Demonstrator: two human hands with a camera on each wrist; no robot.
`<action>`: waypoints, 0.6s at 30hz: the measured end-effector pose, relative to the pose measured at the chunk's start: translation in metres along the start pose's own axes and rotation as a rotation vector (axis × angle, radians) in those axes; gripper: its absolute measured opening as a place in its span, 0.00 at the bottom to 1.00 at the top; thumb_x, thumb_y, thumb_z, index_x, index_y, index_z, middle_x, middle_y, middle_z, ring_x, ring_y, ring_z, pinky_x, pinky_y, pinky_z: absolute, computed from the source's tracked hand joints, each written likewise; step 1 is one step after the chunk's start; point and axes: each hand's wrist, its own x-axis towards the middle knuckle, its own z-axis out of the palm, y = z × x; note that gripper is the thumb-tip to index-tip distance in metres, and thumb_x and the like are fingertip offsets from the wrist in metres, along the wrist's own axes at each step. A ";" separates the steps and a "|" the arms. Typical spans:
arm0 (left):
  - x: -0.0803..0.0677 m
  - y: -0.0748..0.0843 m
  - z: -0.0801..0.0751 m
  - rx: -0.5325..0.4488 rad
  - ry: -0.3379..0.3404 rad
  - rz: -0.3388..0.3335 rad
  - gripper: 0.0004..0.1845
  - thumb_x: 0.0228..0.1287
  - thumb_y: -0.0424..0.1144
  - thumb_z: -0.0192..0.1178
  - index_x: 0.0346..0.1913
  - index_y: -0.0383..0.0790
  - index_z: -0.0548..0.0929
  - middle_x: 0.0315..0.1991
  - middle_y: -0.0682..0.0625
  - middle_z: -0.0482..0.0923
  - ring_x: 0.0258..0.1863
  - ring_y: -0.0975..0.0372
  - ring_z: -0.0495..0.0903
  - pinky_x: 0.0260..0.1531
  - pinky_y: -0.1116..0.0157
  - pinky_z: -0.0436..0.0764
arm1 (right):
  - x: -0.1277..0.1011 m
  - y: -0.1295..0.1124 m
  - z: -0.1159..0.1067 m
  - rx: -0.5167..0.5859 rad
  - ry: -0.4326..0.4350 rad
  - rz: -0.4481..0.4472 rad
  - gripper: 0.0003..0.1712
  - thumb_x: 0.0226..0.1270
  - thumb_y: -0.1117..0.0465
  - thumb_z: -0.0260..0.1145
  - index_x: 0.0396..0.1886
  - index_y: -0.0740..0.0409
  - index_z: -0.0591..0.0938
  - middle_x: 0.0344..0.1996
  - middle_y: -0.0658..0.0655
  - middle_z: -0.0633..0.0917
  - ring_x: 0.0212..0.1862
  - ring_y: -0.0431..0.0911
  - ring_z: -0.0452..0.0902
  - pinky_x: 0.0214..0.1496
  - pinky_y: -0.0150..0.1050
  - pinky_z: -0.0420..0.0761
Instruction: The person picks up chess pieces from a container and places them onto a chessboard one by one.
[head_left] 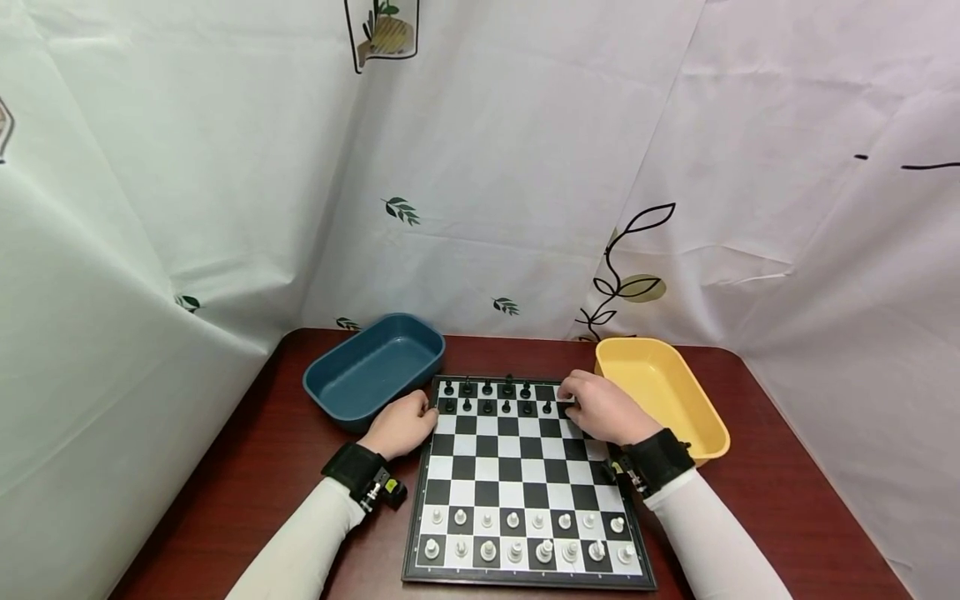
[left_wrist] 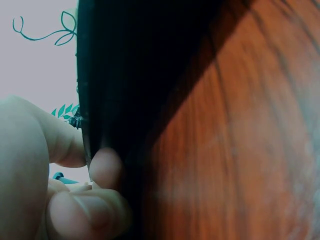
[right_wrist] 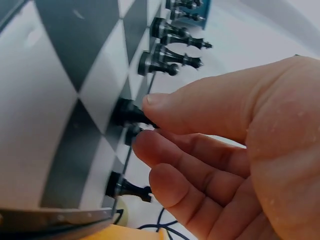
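**Chessboard, two hands at the far ranks**

Right hand: thumb and forefinger pinch a black piece on the far right of the chessboard, just beside the yellow tray. Left hand: fingers curled, pressing the board's left edge near the blue tray. Other black pieces stand in the far rows; white pieces in the near rows. All on a dark wooden table.
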 end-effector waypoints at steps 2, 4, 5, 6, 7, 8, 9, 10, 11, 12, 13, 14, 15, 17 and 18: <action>0.000 0.000 0.000 0.000 -0.005 -0.003 0.13 0.80 0.46 0.60 0.35 0.46 0.76 0.25 0.50 0.72 0.23 0.58 0.73 0.28 0.59 0.71 | 0.000 0.000 -0.003 -0.014 0.011 -0.003 0.12 0.66 0.71 0.79 0.48 0.60 0.90 0.43 0.54 0.87 0.43 0.48 0.85 0.50 0.50 0.87; 0.000 0.001 0.000 -0.004 -0.009 -0.007 0.13 0.81 0.46 0.60 0.35 0.46 0.76 0.25 0.50 0.73 0.22 0.57 0.73 0.28 0.58 0.71 | -0.001 0.000 -0.006 -0.034 0.025 -0.003 0.11 0.67 0.69 0.79 0.48 0.60 0.90 0.43 0.55 0.87 0.43 0.48 0.85 0.50 0.51 0.87; 0.000 0.001 -0.001 -0.004 -0.011 -0.008 0.13 0.81 0.46 0.60 0.35 0.46 0.76 0.25 0.50 0.73 0.22 0.57 0.73 0.28 0.59 0.71 | -0.001 0.000 -0.008 -0.043 0.034 -0.001 0.11 0.68 0.68 0.79 0.48 0.59 0.90 0.44 0.55 0.87 0.42 0.48 0.85 0.49 0.51 0.87; 0.000 0.001 -0.001 -0.002 -0.011 -0.008 0.13 0.81 0.46 0.60 0.35 0.46 0.76 0.25 0.50 0.73 0.22 0.58 0.73 0.28 0.59 0.71 | -0.001 0.001 -0.010 -0.048 0.041 0.004 0.11 0.69 0.67 0.79 0.48 0.59 0.90 0.43 0.54 0.86 0.42 0.48 0.84 0.49 0.51 0.87; -0.001 0.001 -0.001 -0.001 -0.012 -0.009 0.13 0.81 0.46 0.60 0.35 0.46 0.76 0.25 0.50 0.73 0.22 0.58 0.73 0.28 0.59 0.71 | -0.002 0.001 -0.012 -0.050 0.048 0.012 0.10 0.69 0.66 0.79 0.48 0.59 0.90 0.44 0.54 0.86 0.42 0.48 0.84 0.49 0.51 0.87; -0.001 0.001 -0.002 0.000 -0.010 -0.008 0.13 0.81 0.46 0.60 0.35 0.46 0.76 0.25 0.50 0.73 0.22 0.58 0.73 0.28 0.59 0.71 | -0.003 0.002 -0.014 -0.052 0.056 0.021 0.09 0.70 0.65 0.79 0.48 0.58 0.90 0.44 0.53 0.86 0.42 0.48 0.84 0.49 0.51 0.87; -0.001 0.001 -0.002 0.001 -0.009 -0.006 0.13 0.81 0.45 0.60 0.34 0.46 0.76 0.25 0.50 0.73 0.23 0.58 0.73 0.28 0.59 0.71 | -0.003 0.003 -0.017 -0.051 0.059 0.029 0.09 0.71 0.64 0.79 0.48 0.58 0.90 0.43 0.53 0.86 0.41 0.47 0.84 0.48 0.51 0.86; -0.001 0.001 -0.002 0.002 -0.008 -0.004 0.13 0.81 0.45 0.60 0.34 0.46 0.76 0.25 0.50 0.72 0.23 0.58 0.73 0.29 0.59 0.71 | -0.004 0.003 -0.020 -0.047 0.063 0.039 0.08 0.72 0.64 0.78 0.47 0.57 0.90 0.43 0.53 0.86 0.41 0.47 0.83 0.48 0.51 0.86; -0.001 0.001 -0.002 0.004 -0.006 -0.001 0.13 0.81 0.45 0.60 0.34 0.46 0.76 0.25 0.50 0.72 0.23 0.58 0.73 0.29 0.59 0.71 | -0.005 0.005 -0.022 -0.044 0.066 0.047 0.08 0.72 0.64 0.78 0.47 0.57 0.90 0.43 0.53 0.86 0.41 0.47 0.83 0.48 0.51 0.86; -0.001 0.001 -0.002 0.004 -0.006 -0.001 0.13 0.80 0.45 0.60 0.34 0.46 0.76 0.25 0.50 0.72 0.23 0.58 0.73 0.29 0.59 0.71 | -0.006 0.006 -0.025 -0.042 0.066 0.059 0.08 0.72 0.63 0.78 0.47 0.57 0.90 0.43 0.53 0.86 0.40 0.47 0.82 0.48 0.51 0.86; -0.001 0.000 -0.002 0.004 -0.007 0.000 0.13 0.80 0.45 0.60 0.34 0.46 0.76 0.25 0.50 0.72 0.23 0.58 0.73 0.29 0.59 0.71 | -0.007 0.007 -0.028 -0.037 0.066 0.073 0.07 0.73 0.63 0.78 0.47 0.58 0.90 0.43 0.53 0.86 0.40 0.47 0.82 0.48 0.51 0.86; -0.001 0.000 -0.002 0.005 -0.006 0.000 0.13 0.80 0.45 0.60 0.34 0.46 0.76 0.25 0.50 0.72 0.23 0.58 0.73 0.29 0.59 0.71 | -0.008 0.008 -0.030 -0.033 0.065 0.086 0.07 0.73 0.63 0.78 0.47 0.58 0.90 0.42 0.53 0.87 0.40 0.47 0.82 0.47 0.52 0.85; -0.001 0.000 -0.002 0.004 -0.007 -0.001 0.13 0.80 0.45 0.60 0.34 0.46 0.76 0.25 0.51 0.72 0.23 0.58 0.73 0.29 0.59 0.71 | -0.010 0.010 -0.033 -0.030 0.063 0.097 0.07 0.73 0.63 0.78 0.47 0.58 0.90 0.41 0.53 0.87 0.39 0.47 0.82 0.47 0.52 0.85; 0.000 0.000 -0.001 0.007 -0.007 -0.001 0.13 0.80 0.46 0.60 0.34 0.47 0.76 0.25 0.51 0.72 0.23 0.58 0.73 0.29 0.59 0.71 | -0.012 0.014 -0.039 -0.027 0.063 0.114 0.06 0.73 0.63 0.78 0.45 0.57 0.90 0.39 0.52 0.87 0.39 0.47 0.83 0.46 0.52 0.85; 0.000 0.000 -0.001 0.007 -0.008 -0.001 0.13 0.80 0.46 0.60 0.34 0.47 0.76 0.25 0.51 0.72 0.23 0.58 0.73 0.29 0.59 0.71 | -0.014 0.016 -0.042 -0.021 0.063 0.119 0.05 0.73 0.63 0.77 0.44 0.57 0.90 0.38 0.52 0.87 0.39 0.48 0.83 0.46 0.52 0.85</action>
